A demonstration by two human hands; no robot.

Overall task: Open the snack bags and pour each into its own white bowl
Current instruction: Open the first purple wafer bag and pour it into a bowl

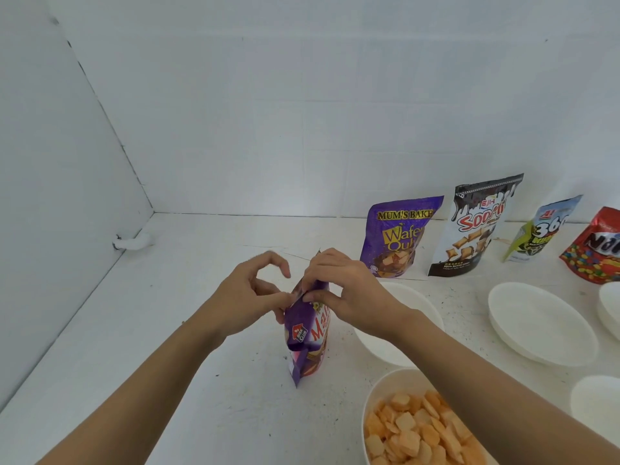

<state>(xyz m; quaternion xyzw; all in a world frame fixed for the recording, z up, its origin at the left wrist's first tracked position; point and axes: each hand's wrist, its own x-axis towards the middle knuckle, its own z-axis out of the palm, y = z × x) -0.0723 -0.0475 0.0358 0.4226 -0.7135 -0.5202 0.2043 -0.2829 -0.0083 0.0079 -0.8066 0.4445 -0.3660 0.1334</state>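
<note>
A small purple snack bag [307,337] stands upright on the white table, near the middle. My left hand [250,297] pinches its top edge from the left with thumb and forefinger, the other fingers spread. My right hand [339,286] pinches the same top edge from the right. Just behind my right wrist sits an empty white bowl [421,307]. A white bowl [379,407] with orange crackers in it stands at the near right, partly under my right forearm.
Against the back wall stand a purple wafer bag [397,236], a black-and-white bag [473,226], a green-and-blue bag [540,233] and a red candy bag [593,250]. More empty white bowls [540,327] lie at the right. White walls close off the left and back.
</note>
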